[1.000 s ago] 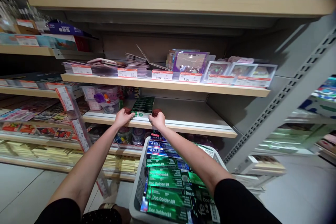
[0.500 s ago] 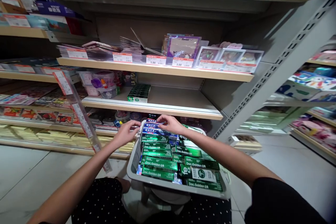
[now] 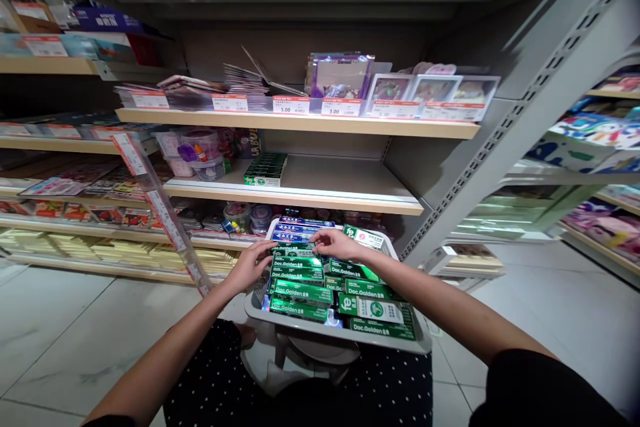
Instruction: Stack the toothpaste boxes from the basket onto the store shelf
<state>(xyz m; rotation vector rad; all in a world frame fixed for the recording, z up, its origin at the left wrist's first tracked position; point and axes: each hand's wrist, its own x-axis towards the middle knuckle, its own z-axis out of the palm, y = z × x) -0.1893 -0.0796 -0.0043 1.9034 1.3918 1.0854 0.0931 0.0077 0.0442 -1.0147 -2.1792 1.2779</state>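
Note:
A light grey plastic basket [image 3: 345,341] in front of me holds several rows of long toothpaste boxes. Most are green ones marked Doc.Golden [image 3: 303,290]; blue boxes [image 3: 293,228] lie at the far left. My left hand [image 3: 251,265] reaches over the basket's left rim, its fingers curled at the left end of a green toothpaste box [image 3: 295,248]. At that box's right end is my right hand [image 3: 337,245], thumb and fingers bent toward each other. The fingertips partly hide the box ends. A green-and-white box [image 3: 367,307] lies on top near the front.
Ahead, a shelf [image 3: 345,177] carries a row of green toothpaste boxes [image 3: 266,169] beside clear plastic tubs [image 3: 200,153]. The shelf above [image 3: 300,121] juts out with price tags and small packets. A price strip [image 3: 163,213] slants at left; a grey upright [image 3: 500,127] stands right.
Both hands have come down and nearer to me, from beside the blue boxes to the ends of a green toothpaste box. My view has shifted slightly.

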